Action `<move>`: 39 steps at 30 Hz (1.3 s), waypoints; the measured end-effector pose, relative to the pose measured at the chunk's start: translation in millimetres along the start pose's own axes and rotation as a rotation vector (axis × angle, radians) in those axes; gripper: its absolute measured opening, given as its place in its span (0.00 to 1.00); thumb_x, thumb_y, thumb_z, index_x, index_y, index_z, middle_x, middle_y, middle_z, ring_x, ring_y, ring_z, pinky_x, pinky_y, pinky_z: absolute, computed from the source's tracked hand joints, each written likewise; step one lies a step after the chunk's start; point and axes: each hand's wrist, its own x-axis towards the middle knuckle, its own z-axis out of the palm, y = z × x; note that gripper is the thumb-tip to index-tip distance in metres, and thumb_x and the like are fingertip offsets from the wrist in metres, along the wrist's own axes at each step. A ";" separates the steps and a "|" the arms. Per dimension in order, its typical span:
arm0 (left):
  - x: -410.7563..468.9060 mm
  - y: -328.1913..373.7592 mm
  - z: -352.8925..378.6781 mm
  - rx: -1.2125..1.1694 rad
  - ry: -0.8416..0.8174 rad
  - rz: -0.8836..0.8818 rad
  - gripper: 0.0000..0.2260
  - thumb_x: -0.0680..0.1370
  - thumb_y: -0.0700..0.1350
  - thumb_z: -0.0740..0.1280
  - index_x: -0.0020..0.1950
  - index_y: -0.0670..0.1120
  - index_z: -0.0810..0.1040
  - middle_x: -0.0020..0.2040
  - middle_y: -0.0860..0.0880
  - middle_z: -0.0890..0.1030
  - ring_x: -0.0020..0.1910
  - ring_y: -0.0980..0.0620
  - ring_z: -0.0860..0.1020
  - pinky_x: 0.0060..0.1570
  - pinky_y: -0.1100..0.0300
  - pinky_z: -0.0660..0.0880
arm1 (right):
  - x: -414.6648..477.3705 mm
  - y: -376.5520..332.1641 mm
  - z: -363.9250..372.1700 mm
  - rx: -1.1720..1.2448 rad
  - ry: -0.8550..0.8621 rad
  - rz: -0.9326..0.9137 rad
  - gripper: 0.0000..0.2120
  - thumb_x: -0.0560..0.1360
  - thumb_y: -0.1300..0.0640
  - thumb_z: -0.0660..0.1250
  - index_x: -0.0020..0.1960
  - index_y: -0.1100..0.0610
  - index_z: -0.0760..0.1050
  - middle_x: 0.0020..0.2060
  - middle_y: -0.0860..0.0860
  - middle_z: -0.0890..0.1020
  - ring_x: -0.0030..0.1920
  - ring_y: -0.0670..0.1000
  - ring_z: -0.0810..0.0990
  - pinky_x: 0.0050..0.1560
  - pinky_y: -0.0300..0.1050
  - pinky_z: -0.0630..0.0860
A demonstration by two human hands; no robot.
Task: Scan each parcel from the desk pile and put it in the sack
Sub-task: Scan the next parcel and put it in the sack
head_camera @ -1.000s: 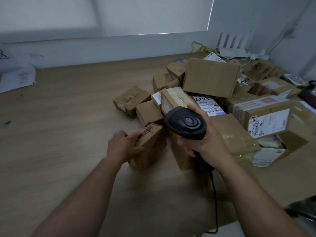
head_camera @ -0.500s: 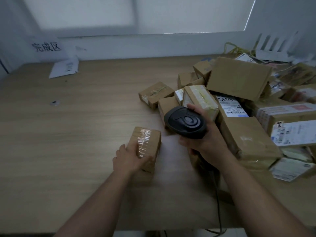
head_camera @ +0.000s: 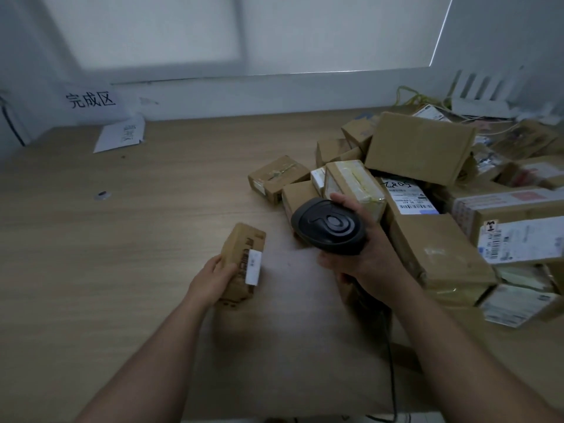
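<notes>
The small brown cardboard parcel with a white label (head_camera: pixel 242 264) is gripped at its near end by your left hand (head_camera: pixel 210 280), just left of your right hand (head_camera: pixel 366 257), which is wrapped round the black handheld scanner (head_camera: pixel 329 225). I judge this scan pending; the heap of brown cardboard parcels (head_camera: pixel 421 148) beyond your right hand awaits, and no sack shows.

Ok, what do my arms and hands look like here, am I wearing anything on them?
Nothing is worn. The left hand and right hand are bare, without gloves, and no rings show on the fingers. The left forearm and right forearm are bare to the frame edge: no sleeves, watch or wristband in view.
</notes>
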 end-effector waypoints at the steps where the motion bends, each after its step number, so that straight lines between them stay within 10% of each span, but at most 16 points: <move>1: 1.0 -1.2 -3.2 -0.001 0.029 0.034 0.30 0.75 0.58 0.65 0.76 0.54 0.64 0.69 0.45 0.75 0.63 0.42 0.75 0.64 0.48 0.71 | 0.1 -1.9 1.6 -0.011 0.009 -0.001 0.42 0.63 0.66 0.77 0.68 0.37 0.67 0.62 0.48 0.74 0.37 0.59 0.80 0.27 0.46 0.74; 5: 12.7 -4.1 -11.7 0.274 0.156 0.156 0.24 0.82 0.48 0.57 0.78 0.57 0.58 0.70 0.40 0.72 0.65 0.40 0.72 0.63 0.50 0.70 | 1.0 -12.5 10.0 -0.083 0.017 -0.012 0.43 0.66 0.71 0.75 0.70 0.40 0.65 0.60 0.45 0.74 0.33 0.49 0.79 0.26 0.42 0.75; 12: 5.5 14.0 -18.1 0.743 0.185 0.124 0.30 0.74 0.63 0.66 0.73 0.58 0.62 0.62 0.42 0.73 0.63 0.41 0.69 0.53 0.52 0.70 | 5.4 -14.0 19.3 -0.095 -0.029 -0.008 0.42 0.67 0.73 0.74 0.70 0.41 0.63 0.59 0.44 0.74 0.29 0.47 0.77 0.26 0.41 0.75; 23: 0.5 32.2 -48.6 -0.494 0.051 0.199 0.44 0.71 0.31 0.72 0.77 0.60 0.56 0.51 0.43 0.81 0.48 0.45 0.82 0.44 0.48 0.81 | 10.6 -22.9 20.0 -0.013 -0.014 -0.034 0.41 0.66 0.75 0.73 0.68 0.42 0.65 0.60 0.45 0.74 0.31 0.50 0.78 0.25 0.42 0.75; 34: -8.6 58.1 -66.3 -0.477 0.190 0.425 0.44 0.71 0.35 0.74 0.78 0.61 0.56 0.50 0.46 0.78 0.50 0.48 0.81 0.56 0.44 0.78 | 18.1 -23.4 16.6 0.120 -0.056 -0.066 0.41 0.63 0.72 0.75 0.67 0.39 0.69 0.53 0.46 0.81 0.39 0.77 0.73 0.26 0.50 0.75; 39: -8.5 62.9 -66.4 -0.478 0.196 0.448 0.44 0.71 0.35 0.75 0.77 0.61 0.55 0.49 0.48 0.77 0.50 0.50 0.80 0.58 0.42 0.77 | 17.6 -26.5 14.9 0.087 -0.058 -0.059 0.42 0.62 0.69 0.75 0.68 0.38 0.68 0.56 0.51 0.80 0.37 0.72 0.77 0.27 0.49 0.76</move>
